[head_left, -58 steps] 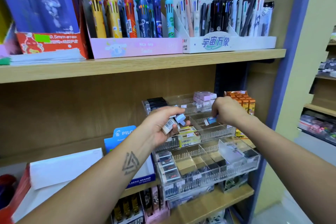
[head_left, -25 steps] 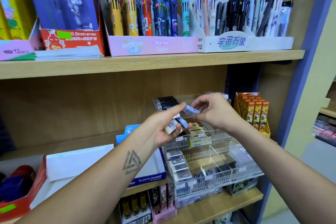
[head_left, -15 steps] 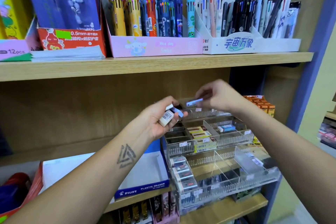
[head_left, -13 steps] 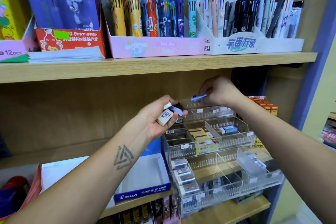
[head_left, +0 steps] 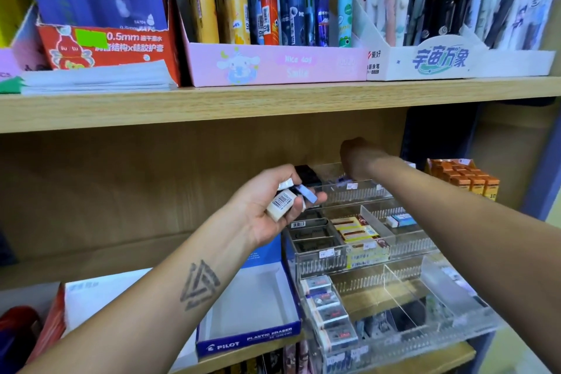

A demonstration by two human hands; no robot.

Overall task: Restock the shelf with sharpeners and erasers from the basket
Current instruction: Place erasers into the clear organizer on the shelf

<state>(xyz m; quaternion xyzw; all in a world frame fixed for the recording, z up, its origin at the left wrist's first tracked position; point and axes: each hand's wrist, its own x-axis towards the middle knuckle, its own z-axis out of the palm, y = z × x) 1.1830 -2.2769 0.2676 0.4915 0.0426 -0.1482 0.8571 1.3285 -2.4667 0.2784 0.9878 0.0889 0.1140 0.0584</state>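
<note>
While left hand [head_left: 267, 209] grips several erasers [head_left: 280, 205] beside the tiered acrylic organizer [head_left: 367, 255], right hand [head_left: 356, 158] reaches into its rear top tray; finger state cannot be told.

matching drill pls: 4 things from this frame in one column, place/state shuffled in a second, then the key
1. left hand
2. right hand
3. blue-and-white eraser
4. Pilot box

a. lies alone in a middle-tier bin of the clear organizer
b. holds several small erasers
c. open, left of the organizer
d. reaches into the top back tier

Pairs: 1-b, 2-d, 3-a, 4-c
</note>
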